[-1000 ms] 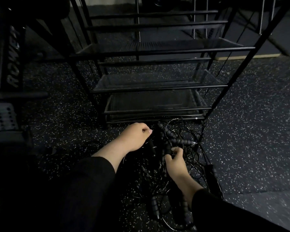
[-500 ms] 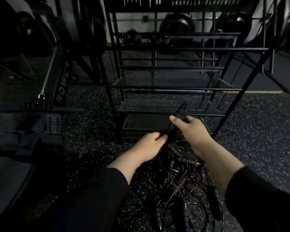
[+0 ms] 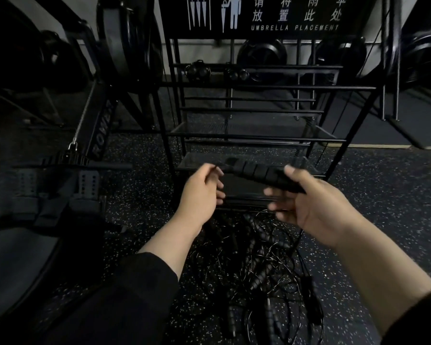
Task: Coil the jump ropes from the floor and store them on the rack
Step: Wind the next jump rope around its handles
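One handle lifted out of the tangle.

One ribbed jump-rope handle [image 3: 260, 174] is gripped by the right hand [image 3: 306, 205], now raised above the pile where half a second ago it was held low beside the ropes. The left hand [image 3: 200, 192] is loosely curled at the handle's free end; whether cord is pinched cannot be told. Remaining jump ropes [image 3: 259, 265] lie tangled below both hands; the rack [image 3: 246, 139] stands just beyond. Coiling is judged barely begun.
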